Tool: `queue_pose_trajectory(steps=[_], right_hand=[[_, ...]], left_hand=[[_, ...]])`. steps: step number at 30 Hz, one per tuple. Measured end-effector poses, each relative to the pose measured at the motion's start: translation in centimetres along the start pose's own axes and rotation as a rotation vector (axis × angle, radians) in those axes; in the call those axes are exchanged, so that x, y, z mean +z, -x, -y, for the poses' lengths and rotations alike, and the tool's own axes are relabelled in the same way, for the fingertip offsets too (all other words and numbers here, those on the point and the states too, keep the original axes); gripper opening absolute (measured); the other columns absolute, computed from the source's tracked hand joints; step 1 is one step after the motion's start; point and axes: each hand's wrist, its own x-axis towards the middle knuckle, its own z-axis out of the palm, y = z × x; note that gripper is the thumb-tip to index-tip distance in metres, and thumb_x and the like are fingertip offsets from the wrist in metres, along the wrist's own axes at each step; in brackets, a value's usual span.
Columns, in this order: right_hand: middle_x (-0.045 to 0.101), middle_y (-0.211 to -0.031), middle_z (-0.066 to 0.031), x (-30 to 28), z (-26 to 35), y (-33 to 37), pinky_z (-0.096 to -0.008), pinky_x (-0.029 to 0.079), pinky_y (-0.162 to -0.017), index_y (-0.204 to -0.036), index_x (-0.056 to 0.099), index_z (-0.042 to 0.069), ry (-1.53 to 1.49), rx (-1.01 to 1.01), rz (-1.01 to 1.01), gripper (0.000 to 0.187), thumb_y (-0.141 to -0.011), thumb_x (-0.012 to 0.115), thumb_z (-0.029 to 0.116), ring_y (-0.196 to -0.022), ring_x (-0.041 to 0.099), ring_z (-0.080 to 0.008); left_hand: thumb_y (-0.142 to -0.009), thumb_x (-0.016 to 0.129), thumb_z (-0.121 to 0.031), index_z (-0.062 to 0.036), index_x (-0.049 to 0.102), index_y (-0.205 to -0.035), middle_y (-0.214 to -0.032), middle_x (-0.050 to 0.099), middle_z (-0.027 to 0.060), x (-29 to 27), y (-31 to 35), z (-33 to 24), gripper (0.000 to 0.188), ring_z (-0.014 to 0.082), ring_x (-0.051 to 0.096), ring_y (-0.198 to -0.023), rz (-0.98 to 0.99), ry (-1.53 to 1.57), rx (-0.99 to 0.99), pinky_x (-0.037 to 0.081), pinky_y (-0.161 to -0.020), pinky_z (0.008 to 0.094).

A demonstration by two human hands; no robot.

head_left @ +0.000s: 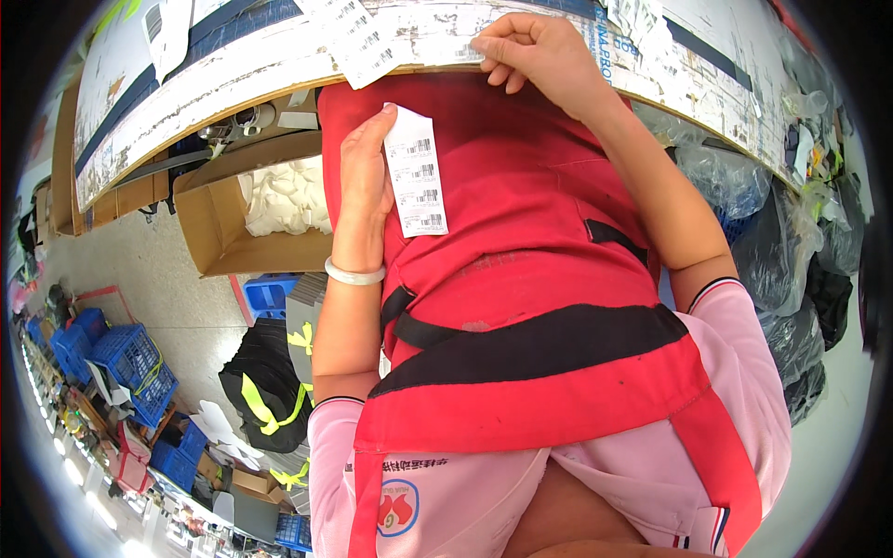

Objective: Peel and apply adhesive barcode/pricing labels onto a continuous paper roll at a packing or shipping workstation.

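My left hand point(366, 166) is closed on a strip of white barcode labels point(415, 191), which hangs in front of the red apron point(521, 195). Its thumb presses on the strip's upper end. At the front edge of the worktable point(260, 67), my right hand point(547, 63) has thumb and forefinger together and the other fingers curled. Whether a small label sits in that pinch cannot be made out. Between the two hands, another sheet of barcode labels point(358, 45) lies on the table and juts over its edge.
More label sheets point(637, 20) lie on the table's right part. Under the table on the left stands a cardboard box point(219, 232) with white pieces inside. Clear plastic bags point(777, 251) crowd the right side. Blue crates point(139, 372) and dark bundles with yellow ties point(265, 386) stand on the floor.
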Motion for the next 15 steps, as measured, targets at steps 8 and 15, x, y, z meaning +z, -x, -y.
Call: queue_pose_trajectory(steps=[8, 15], right_hand=[[0.065, -0.071, -0.009, -0.3, -0.2, -1.2, -0.023, 0.05, -0.047, -0.086, 0.064, -0.004, -0.157, 0.123, 0.016, 0.015, -0.088, 0.062, 0.012, -0.056, 0.062, -0.0138], [0.064, -0.071, -0.0088, -0.1, -1.0, -1.7, -0.0231, 0.05, -0.047, -0.086, 0.063, -0.004, -0.217, 0.139, 0.003, 0.015, -0.087, 0.062, 0.011, -0.056, 0.062, -0.0144]], left_hand=[[-0.091, 0.059, -0.019, 0.0004, 0.064, -0.089, -0.076, 0.065, 0.0065, -0.1, 0.0, 0.3, 0.021, 0.0129, 0.061, -0.061, -0.004, -0.001, 0.0, 0.049, -0.053, 0.0244], [-0.092, 0.058, -0.019, 0.001, 0.065, -0.09, -0.076, 0.065, 0.0069, -0.2, -0.3, 0.3, 0.021, 0.0128, 0.061, -0.062, -0.003, 0.008, 0.019, 0.049, -0.055, 0.024]])
